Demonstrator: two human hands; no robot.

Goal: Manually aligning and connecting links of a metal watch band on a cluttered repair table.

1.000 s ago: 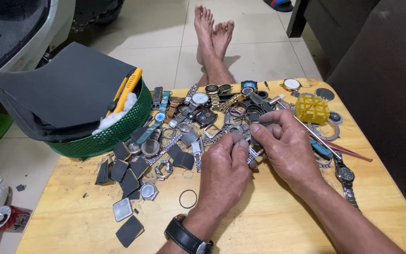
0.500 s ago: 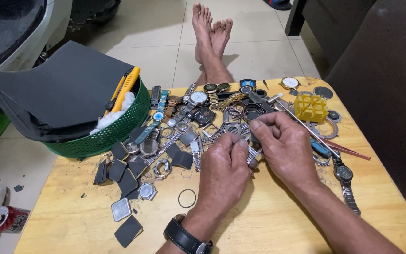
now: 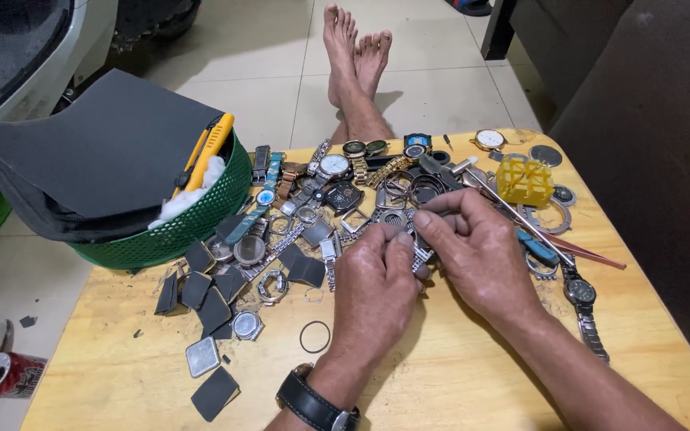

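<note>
Both hands meet over the bench (image 3: 457, 375), just in front of the heap of watch parts (image 3: 345, 199). Left hand (image 3: 373, 291) and right hand (image 3: 481, 255) are closed, fingertips pinching a metal watch bracelet (image 3: 421, 257) between them, near the yellow holder (image 3: 525, 181).

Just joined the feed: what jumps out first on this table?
Two hands, left hand and right hand, pinch a small metal watch part at mid-table. Behind them sprawls a heap of watches and cases; at the left edge, a green basket carries dark sandpaper sheets.
</note>
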